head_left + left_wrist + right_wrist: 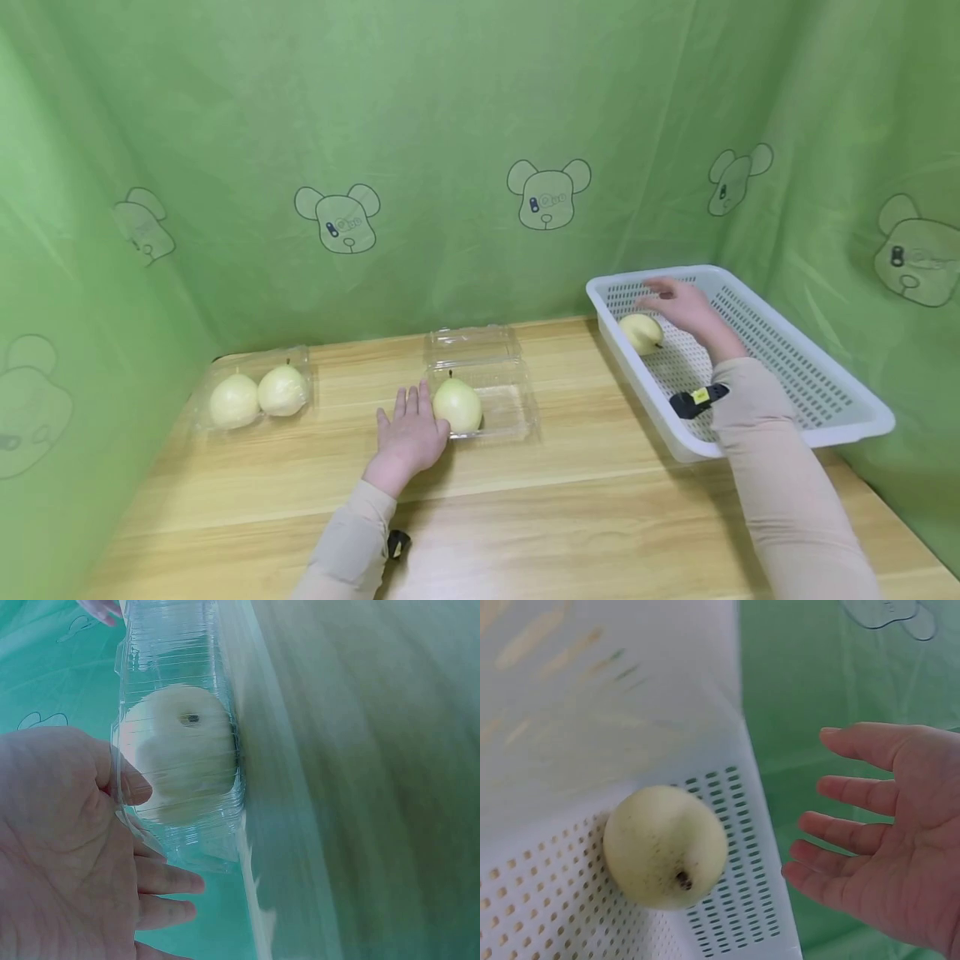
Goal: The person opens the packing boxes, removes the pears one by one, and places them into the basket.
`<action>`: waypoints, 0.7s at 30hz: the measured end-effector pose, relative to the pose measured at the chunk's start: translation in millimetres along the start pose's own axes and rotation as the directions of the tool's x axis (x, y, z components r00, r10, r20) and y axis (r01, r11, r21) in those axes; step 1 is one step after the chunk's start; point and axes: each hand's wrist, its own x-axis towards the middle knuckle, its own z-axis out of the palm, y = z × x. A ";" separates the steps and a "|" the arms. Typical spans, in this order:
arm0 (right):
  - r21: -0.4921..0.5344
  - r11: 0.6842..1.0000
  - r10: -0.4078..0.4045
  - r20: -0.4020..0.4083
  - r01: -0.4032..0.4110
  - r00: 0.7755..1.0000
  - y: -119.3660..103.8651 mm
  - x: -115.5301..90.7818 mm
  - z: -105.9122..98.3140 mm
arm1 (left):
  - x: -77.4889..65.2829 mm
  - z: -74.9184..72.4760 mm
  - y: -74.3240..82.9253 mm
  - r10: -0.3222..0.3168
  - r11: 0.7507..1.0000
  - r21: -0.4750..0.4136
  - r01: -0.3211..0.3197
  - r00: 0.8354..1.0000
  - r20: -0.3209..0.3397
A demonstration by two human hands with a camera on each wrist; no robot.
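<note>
My left hand (412, 437) rests its spread fingers and thumb against the left side of a clear plastic clamshell box (510, 408). Inside that box's left half sits a pale yellow-green pear (457, 406), its stem upward; the box's lid stands folded back behind. In the left wrist view, the thumb touches the clear wall beside the pear (180, 750). Over the white basket (832, 433) hovers my right hand (682, 308), fingers loosely bent and holding nothing. Below it another pear (640, 333) lies in the basket's far left corner, apart from the fingers in the right wrist view.
At the table's left, a second clear box (307, 358) holds two pears (258, 396). The wooden table (555, 517) is bounded by green curtains (450, 125) with bear-face prints. The basket's raised perforated walls stand at the right, near the curtain.
</note>
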 end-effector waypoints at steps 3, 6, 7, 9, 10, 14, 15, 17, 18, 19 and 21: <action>0.048 0.999 0.000 -0.008 0.000 1.000 -3.0 -3.6 -2.3 | -0.1 0.4 0.0 0.003 1.000 0.001 -0.003 1.000 -0.005; 0.090 0.996 -0.008 -0.020 0.010 1.000 -5.6 -7.4 -4.9 | -0.2 0.8 0.0 0.008 1.000 -0.001 -0.008 1.000 -0.016; 0.102 0.995 -0.009 -0.026 0.011 1.000 -6.5 -8.8 -5.7 | -0.4 0.7 0.0 0.009 1.000 -0.003 -0.009 1.000 -0.018; 0.130 0.991 -0.012 -0.039 0.017 0.999 -8.8 -11.9 -7.2 | -0.4 0.8 0.0 0.011 1.000 -0.007 -0.011 1.000 -0.023; 0.143 0.990 -0.014 -0.043 0.020 0.999 -10.0 -13.6 -7.7 | -0.3 0.9 0.0 0.013 1.000 -0.010 -0.013 1.000 -0.025; 0.186 0.982 -0.023 -0.062 0.034 0.998 -15.4 -19.8 -8.7 | 0.2 0.9 -0.1 0.010 1.000 -0.008 -0.010 1.000 -0.020; 0.194 0.980 -0.026 -0.066 0.039 0.997 -17.0 -21.2 -8.6 | 0.4 0.8 -0.2 0.009 1.000 -0.005 -0.009 1.000 -0.019; 0.208 0.977 -0.033 -0.073 0.048 0.997 -20.2 -23.7 -8.0 | 0.8 0.5 -0.5 0.006 1.000 0.001 -0.006 1.000 -0.012; 0.217 0.975 -0.036 -0.074 0.052 0.997 -21.9 -24.8 -7.5 | 0.9 0.4 -0.6 0.006 1.000 0.002 -0.006 1.000 -0.011; 0.221 0.974 -0.037 -0.074 0.053 0.997 -23.9 -26.2 -7.0 | 0.8 0.2 -0.6 0.008 1.000 0.001 -0.008 1.000 -0.012; 0.226 0.972 -0.044 -0.078 0.060 0.996 -27.9 -29.1 -5.8 | 0.8 0.0 -0.8 0.010 1.000 0.003 -0.010 1.000 -0.011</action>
